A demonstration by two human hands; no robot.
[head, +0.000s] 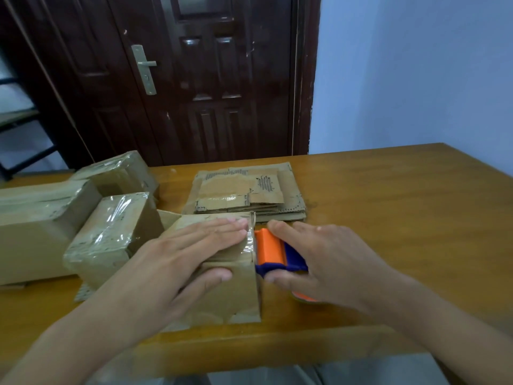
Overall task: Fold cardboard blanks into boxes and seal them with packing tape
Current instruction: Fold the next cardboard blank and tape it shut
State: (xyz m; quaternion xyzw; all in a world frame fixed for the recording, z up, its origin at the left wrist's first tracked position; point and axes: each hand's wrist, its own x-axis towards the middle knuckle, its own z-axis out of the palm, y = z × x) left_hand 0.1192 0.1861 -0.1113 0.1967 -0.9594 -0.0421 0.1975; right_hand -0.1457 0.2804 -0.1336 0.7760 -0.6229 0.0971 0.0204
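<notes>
A folded cardboard box (236, 295) stands near the table's front edge, with clear tape across its top. My left hand (177, 254) lies flat on the box top, fingers straight, pressing the tape down. My right hand (324, 262) grips an orange and blue tape dispenser (273, 252) held against the box's right edge. The dispenser's roll is mostly hidden under my palm.
Three taped boxes (111, 234) stand at the left. A stack of flat cardboard blanks (247, 193) lies behind the box. The wooden table (402, 218) extends to the right. A dark door (208, 79) stands beyond the table.
</notes>
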